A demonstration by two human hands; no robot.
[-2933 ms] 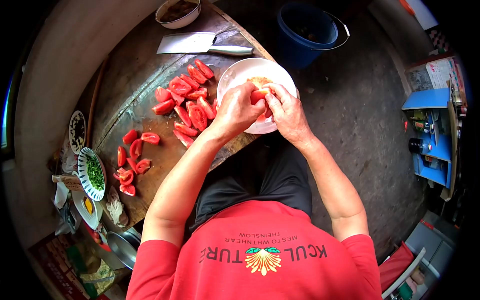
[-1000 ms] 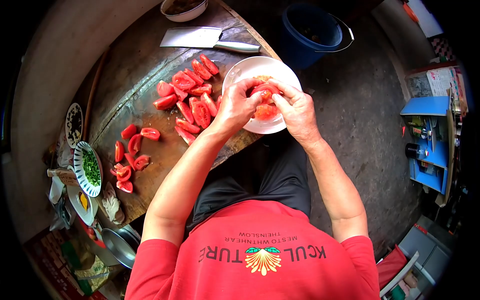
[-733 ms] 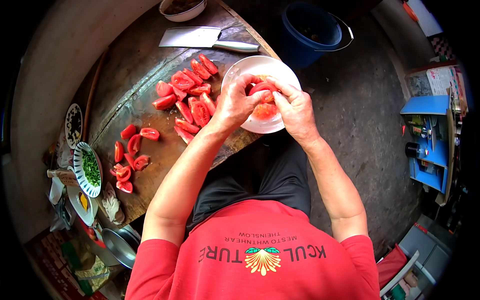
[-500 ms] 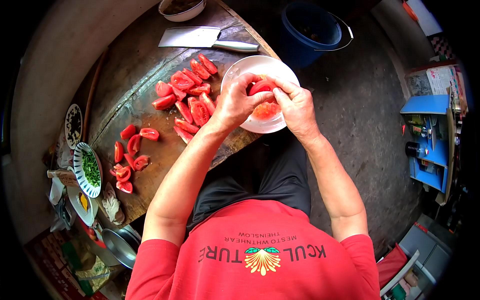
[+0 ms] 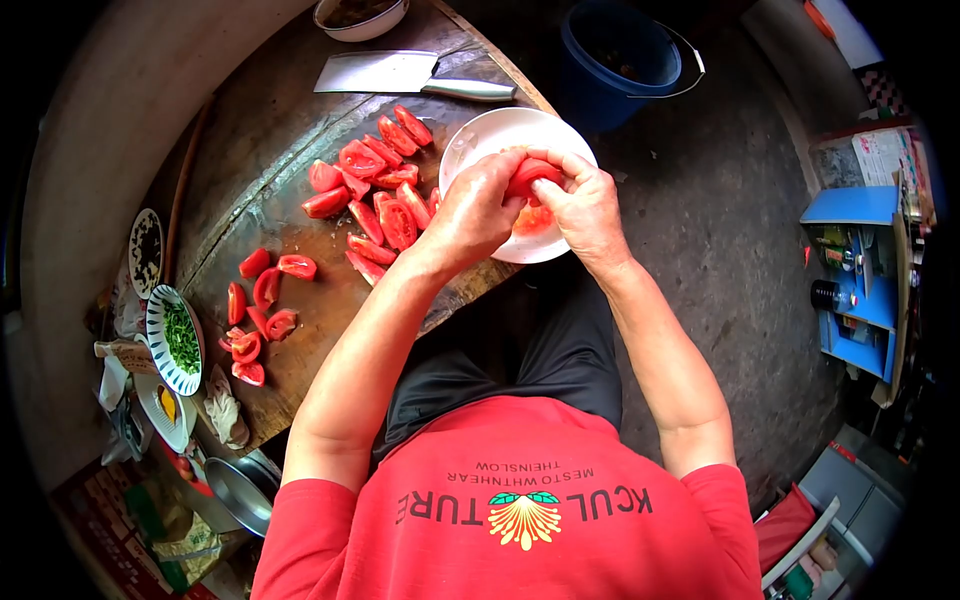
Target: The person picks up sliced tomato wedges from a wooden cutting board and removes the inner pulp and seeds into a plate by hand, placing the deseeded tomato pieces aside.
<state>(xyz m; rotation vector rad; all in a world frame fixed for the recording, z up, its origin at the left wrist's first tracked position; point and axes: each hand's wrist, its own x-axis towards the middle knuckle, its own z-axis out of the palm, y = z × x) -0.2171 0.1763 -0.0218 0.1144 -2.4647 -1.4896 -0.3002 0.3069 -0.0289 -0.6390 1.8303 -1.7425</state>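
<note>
Over the white plate (image 5: 470, 140), my left hand (image 5: 478, 208) and my right hand (image 5: 588, 212) both grip one red tomato piece (image 5: 532, 176). The fingers of each hand curl round it, with the right thumb pressed against its near side. Below them, red tomato pulp (image 5: 533, 220) lies on the plate, partly hidden by the hands. To the left, several cut tomato wedges (image 5: 398, 226) are heaped on the wooden table, and a smaller group of wedges (image 5: 266, 290) lies nearer the table's left side.
A cleaver (image 5: 385, 74) lies at the back of the table (image 5: 330, 345), near a bowl (image 5: 362, 30). Chopped greens fill a striped dish (image 5: 160, 345) at left. A blue bucket (image 5: 600, 85) stands on the floor beyond the plate, and blue shelves (image 5: 850, 210) are at right.
My hands have closed in on the tomato piece. My right thumb now presses into it, and the hands cover more of the pulp below.
</note>
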